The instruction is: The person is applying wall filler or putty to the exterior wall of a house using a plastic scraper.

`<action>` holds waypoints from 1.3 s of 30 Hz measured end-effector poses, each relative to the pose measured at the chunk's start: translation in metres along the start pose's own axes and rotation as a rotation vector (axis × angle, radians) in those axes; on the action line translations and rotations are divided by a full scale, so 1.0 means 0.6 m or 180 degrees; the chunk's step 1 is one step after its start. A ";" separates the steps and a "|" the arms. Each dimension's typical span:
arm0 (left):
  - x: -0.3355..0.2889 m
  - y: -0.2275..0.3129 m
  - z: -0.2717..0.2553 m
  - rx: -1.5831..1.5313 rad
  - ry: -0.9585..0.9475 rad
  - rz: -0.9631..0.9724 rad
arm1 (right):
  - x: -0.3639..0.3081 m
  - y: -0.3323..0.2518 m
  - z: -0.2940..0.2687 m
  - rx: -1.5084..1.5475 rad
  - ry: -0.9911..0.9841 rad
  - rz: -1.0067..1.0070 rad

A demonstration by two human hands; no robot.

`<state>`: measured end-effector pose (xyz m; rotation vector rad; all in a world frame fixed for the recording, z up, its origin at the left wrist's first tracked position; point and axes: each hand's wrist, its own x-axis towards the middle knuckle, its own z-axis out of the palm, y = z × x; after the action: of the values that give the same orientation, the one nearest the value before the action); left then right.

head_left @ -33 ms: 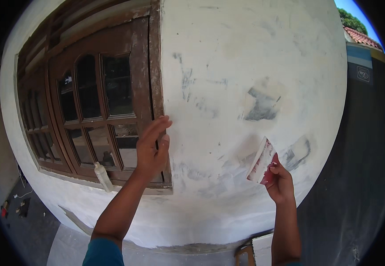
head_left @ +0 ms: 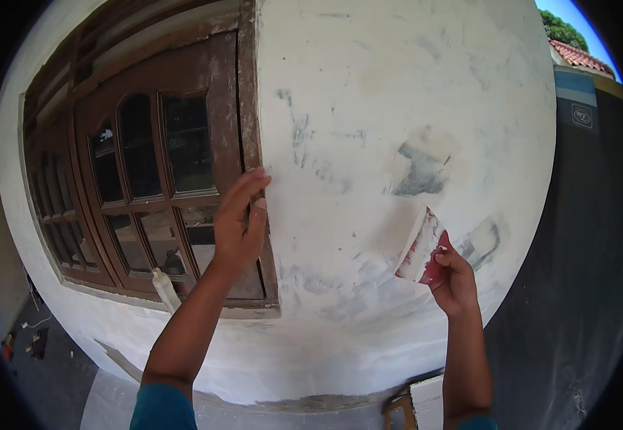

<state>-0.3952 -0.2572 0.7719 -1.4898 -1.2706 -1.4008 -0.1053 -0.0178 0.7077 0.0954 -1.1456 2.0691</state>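
Observation:
In my right hand (head_left: 456, 285) is a red putty spreader (head_left: 426, 252), gripped at its lower right corner between thumb and fingers. Smears of white putty cover much of its blade, which tilts upward in front of the wall. My left hand (head_left: 243, 218) is raised by the right edge of the window frame (head_left: 253, 150), fingers extended and nothing in it. Whether its fingertips touch the frame or wall I cannot tell. Between and beyond the hands stretches the off-white wall (head_left: 340, 215), marked with grey patches (head_left: 422, 170) and scuffs.
A clear bottle (head_left: 165, 288) stands on the sill under the brown wooden window (head_left: 139, 143), partly behind my left forearm. Low at right is a white board-like piece (head_left: 427, 401) beside a brown frame-like object (head_left: 399, 414). A dark surface (head_left: 562, 287) borders the wall's right side.
Both hands sit slightly higher in the view, the left one also a bit further left. The spreader has risen a little with my right hand. The whole view has shifted slightly.

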 end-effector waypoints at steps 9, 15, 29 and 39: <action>0.310 -0.092 -0.020 0.0862 0.0531 0.0872 | 0.185 -0.195 0.325 -0.1791 -0.0120 -0.1487; 0.355 -0.136 -0.017 0.1288 0.0748 0.1183 | 0.270 -0.314 0.480 -0.3479 -0.0496 -0.2430; 0.348 -0.155 -0.005 0.1619 0.0775 0.1376 | 0.335 -0.275 0.635 -0.6151 -0.0563 -0.5310; 0.348 -0.152 -0.004 0.1484 0.0770 0.1369 | 0.407 -0.227 0.612 -0.6485 0.0142 -0.5811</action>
<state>-0.4987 -0.1986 0.9660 -1.1435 -0.9665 -0.8934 -0.2934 -0.1105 1.1191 0.0276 -1.4833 -0.9356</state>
